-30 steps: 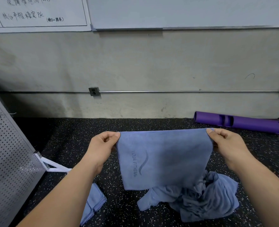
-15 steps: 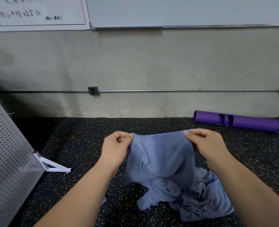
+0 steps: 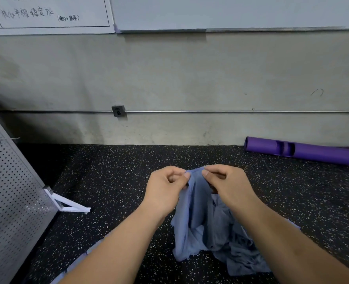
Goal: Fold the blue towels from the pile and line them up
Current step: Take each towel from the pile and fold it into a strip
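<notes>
Both hands, left hand [image 3: 165,191] and right hand [image 3: 226,185], pinch the blue towel [image 3: 198,212] between them; it hangs crumpled over the pile [image 3: 241,255].

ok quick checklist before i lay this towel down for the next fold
1. Left hand pinches a top corner of the towel: ok.
2. Right hand pinches the other top corner: ok.
3. Corners close together: ok, only a narrow gap between them.
4. Bottom edges aligned: cannot tell, the cloth hangs bunched.
5. Towel free of the pile: not ok, its lower part sags against the pile.
6. Bare floor to lay it on: ok, left of the pile.
</notes>
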Action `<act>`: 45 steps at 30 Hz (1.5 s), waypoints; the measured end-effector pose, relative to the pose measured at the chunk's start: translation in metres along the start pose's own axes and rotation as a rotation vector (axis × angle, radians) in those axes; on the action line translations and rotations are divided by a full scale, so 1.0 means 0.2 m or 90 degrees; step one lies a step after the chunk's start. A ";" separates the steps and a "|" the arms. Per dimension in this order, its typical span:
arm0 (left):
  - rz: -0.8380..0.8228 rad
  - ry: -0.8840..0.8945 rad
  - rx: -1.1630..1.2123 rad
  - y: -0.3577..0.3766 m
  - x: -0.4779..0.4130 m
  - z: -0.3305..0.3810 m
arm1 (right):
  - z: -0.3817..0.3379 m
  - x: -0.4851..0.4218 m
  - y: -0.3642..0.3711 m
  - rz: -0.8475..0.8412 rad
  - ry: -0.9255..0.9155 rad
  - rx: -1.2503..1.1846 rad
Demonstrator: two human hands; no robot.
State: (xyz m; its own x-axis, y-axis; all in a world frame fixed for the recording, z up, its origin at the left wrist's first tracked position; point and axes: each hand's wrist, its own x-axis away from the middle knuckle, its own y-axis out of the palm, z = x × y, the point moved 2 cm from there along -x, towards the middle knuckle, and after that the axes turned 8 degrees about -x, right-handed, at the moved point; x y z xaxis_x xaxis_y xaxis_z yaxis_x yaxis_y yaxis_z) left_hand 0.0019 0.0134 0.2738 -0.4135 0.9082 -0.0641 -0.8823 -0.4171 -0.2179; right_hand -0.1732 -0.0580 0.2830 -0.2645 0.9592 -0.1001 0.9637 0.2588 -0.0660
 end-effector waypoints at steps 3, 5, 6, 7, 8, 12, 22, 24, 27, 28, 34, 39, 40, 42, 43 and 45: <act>-0.005 -0.006 0.015 0.01 0.02 0.02 | -0.01 0.01 0.02 -0.015 -0.019 0.034; -0.007 -0.010 0.014 0.02 0.03 0.02 | -0.01 0.02 0.02 -0.011 -0.035 0.063; -0.007 -0.012 0.015 0.02 0.03 0.03 | -0.01 0.02 0.02 -0.011 -0.044 0.078; -0.007 -0.014 0.013 0.02 0.04 0.03 | -0.01 0.02 0.02 -0.014 -0.054 0.093; -0.005 -0.017 0.010 0.02 0.04 0.03 | -0.02 0.02 0.02 -0.021 -0.065 0.108; -0.007 -0.034 0.011 0.02 0.04 0.02 | -0.03 0.05 0.04 -0.038 -0.112 0.178; -0.053 -0.090 0.059 0.02 0.05 0.05 | -0.03 0.11 0.09 -0.016 -0.222 0.285; -0.070 -0.079 0.050 0.01 0.05 0.05 | -0.03 0.12 0.09 -0.014 -0.223 0.288; -0.099 -0.026 -0.004 0.00 0.06 0.06 | -0.04 0.11 0.07 0.007 -0.207 0.263; -0.105 -0.008 -0.024 0.00 0.06 0.06 | -0.04 0.10 0.06 0.010 -0.199 0.258; -0.068 0.123 -0.228 -0.06 0.01 0.03 | -0.05 0.04 0.00 0.004 -0.171 0.236; -0.017 0.147 -0.414 -0.15 -0.03 0.00 | -0.07 -0.01 -0.09 0.016 -0.179 0.212; -0.027 0.146 -0.426 -0.16 -0.03 -0.01 | -0.08 -0.01 -0.10 0.015 -0.179 0.205; -0.063 0.148 -0.440 -0.17 -0.04 -0.03 | -0.08 -0.01 -0.12 0.015 -0.184 0.200; -0.086 0.153 -0.445 -0.17 -0.04 -0.04 | -0.09 -0.01 -0.13 0.016 -0.188 0.199; -0.126 0.164 -0.465 -0.17 -0.05 -0.05 | -0.09 -0.02 -0.15 0.018 -0.192 0.195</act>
State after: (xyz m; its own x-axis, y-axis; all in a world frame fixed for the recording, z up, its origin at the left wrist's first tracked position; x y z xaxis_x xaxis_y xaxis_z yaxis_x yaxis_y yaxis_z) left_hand 0.0380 0.0186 0.2710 -0.1211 0.9795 -0.1611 -0.5270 -0.2009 -0.8258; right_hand -0.2010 -0.0676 0.3031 -0.2810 0.8775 -0.3886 0.9272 0.1437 -0.3460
